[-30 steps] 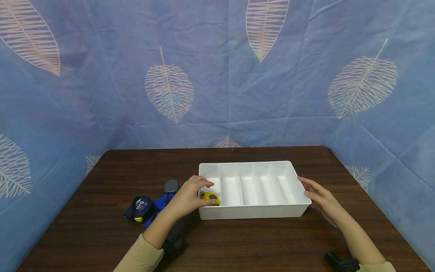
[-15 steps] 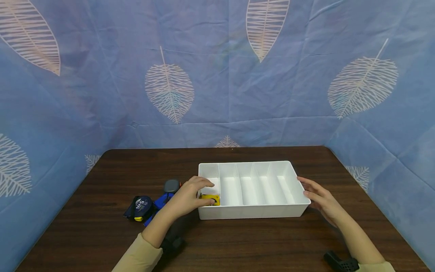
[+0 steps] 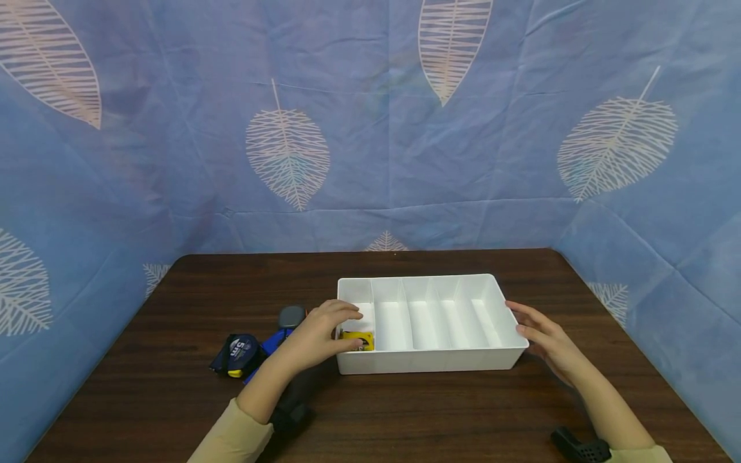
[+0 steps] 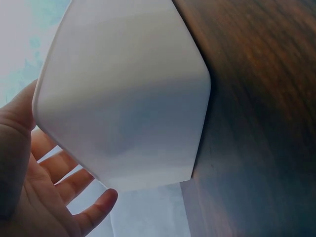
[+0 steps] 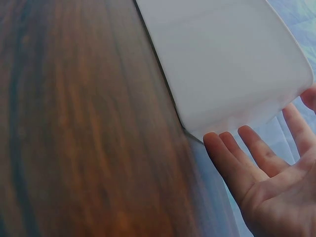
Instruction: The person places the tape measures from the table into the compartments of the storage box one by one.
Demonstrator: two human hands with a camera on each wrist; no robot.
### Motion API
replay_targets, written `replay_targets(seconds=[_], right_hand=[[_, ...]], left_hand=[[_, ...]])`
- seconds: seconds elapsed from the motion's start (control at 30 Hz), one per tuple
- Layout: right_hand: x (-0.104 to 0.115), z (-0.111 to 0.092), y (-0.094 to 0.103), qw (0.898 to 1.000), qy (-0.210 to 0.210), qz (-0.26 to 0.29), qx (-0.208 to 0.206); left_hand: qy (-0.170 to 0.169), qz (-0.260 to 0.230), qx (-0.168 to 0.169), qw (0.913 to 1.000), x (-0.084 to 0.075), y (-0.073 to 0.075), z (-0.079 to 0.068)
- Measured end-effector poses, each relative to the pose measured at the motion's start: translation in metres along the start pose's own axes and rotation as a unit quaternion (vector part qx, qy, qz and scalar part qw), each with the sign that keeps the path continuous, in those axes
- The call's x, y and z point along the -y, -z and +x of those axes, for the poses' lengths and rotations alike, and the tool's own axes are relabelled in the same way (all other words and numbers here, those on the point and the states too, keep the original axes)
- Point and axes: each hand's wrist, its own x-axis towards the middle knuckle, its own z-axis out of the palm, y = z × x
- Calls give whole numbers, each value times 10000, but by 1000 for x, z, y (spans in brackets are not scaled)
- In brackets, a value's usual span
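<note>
A white tray (image 3: 428,360) with several compartments sits on the table. In its leftmost compartment lies a yellow tape measure (image 3: 366,337), partly hidden by the left thumb. My left hand (image 3: 321,331) is at the tray's left end, its thumb reaching over the rim and its index finger above that compartment. In the left wrist view, the fingers (image 4: 98,210) are spread loosely beside the tray's end wall. At the opposite end, my right hand (image 3: 544,334) touches the tray with loosely extended fingers; the right wrist view shows its fingertips (image 5: 211,140) at the end wall.
Left of the tray, a dark blue tape measure (image 3: 240,352) marked 5m, a bright blue item (image 3: 272,342) and a grey-topped item (image 3: 292,316) lie together, partly behind the left arm. The dark wooden table (image 3: 428,411) ends at a blue leaf-patterned cloth (image 3: 370,161).
The yellow tape measure has turned and settled lower in its compartment beside the left thumb. The tray and both hands have barely moved.
</note>
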Motion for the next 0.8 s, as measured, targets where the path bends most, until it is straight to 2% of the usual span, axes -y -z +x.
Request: replay_targets(seconds=[0.53, 0.8], right_hand=[[1, 0, -1, 10000, 20, 94, 20], [1, -1, -1, 9999, -14, 115, 6]], left_hand=[[3, 59, -265, 9996, 3, 13, -5], [54, 383, -406, 9984, 2, 17, -7]])
